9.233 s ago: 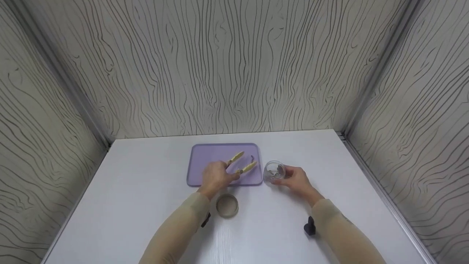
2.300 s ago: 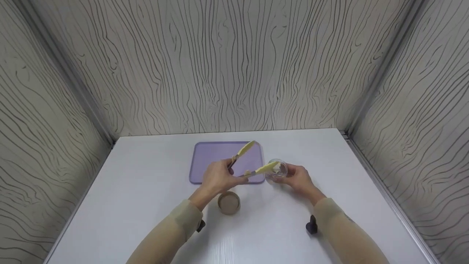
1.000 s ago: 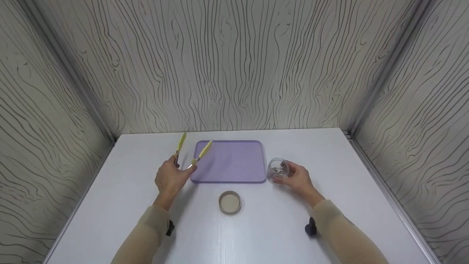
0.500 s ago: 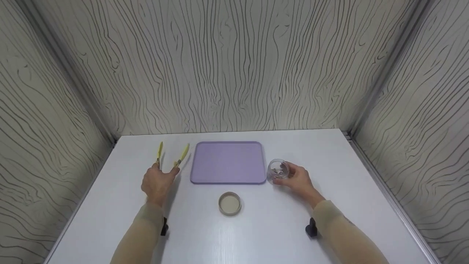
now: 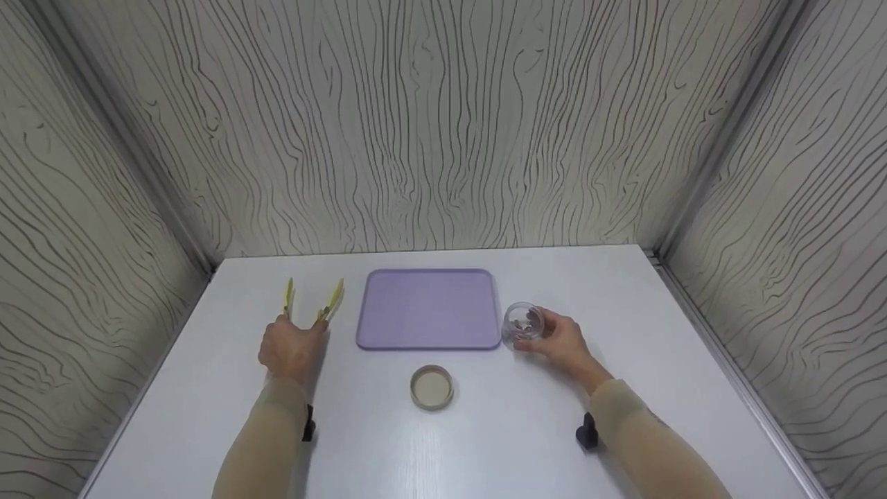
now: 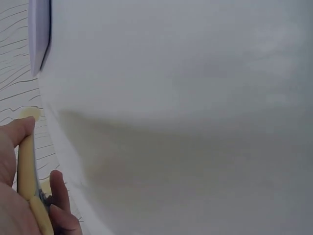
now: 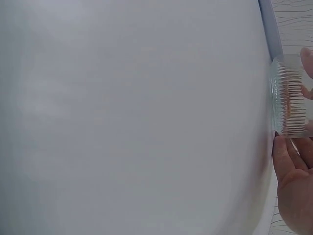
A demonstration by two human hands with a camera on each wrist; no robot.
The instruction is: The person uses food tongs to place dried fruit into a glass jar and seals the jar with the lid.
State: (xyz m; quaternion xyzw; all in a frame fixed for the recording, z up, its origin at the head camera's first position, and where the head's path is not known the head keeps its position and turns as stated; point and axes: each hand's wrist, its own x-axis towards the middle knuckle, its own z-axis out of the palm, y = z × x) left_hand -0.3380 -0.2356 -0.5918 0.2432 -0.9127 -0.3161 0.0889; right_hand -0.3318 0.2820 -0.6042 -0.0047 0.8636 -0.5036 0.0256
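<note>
My left hand (image 5: 291,348) is at the left of the white table and grips a pair of yellow-tipped tongs (image 5: 335,296), whose two arms are spread apart and point away from me. Yellow handle parts of the tongs (image 6: 28,169) lie between thumb and fingers in the left wrist view. On the right, my right hand (image 5: 567,344) holds a clear glass jar (image 5: 513,331) from its right side, thumb in front and fingers behind. Several small dark pieces lie inside the jar. Its ribbed lower wall (image 7: 289,98) shows in the right wrist view.
A purple rectangular tray (image 5: 428,312) lies between my hands, its right edge close to the jar. In front of the tray sits a round beige lid (image 5: 432,388). Wood-patterned panels (image 5: 429,125) enclose the back and both sides of the table (image 5: 485,443).
The tongs went from the tray, where a small dark piece lay, to the jar's mouth, then left to the table. The tray now holds nothing. My right hand keeps its grip on the jar.
</note>
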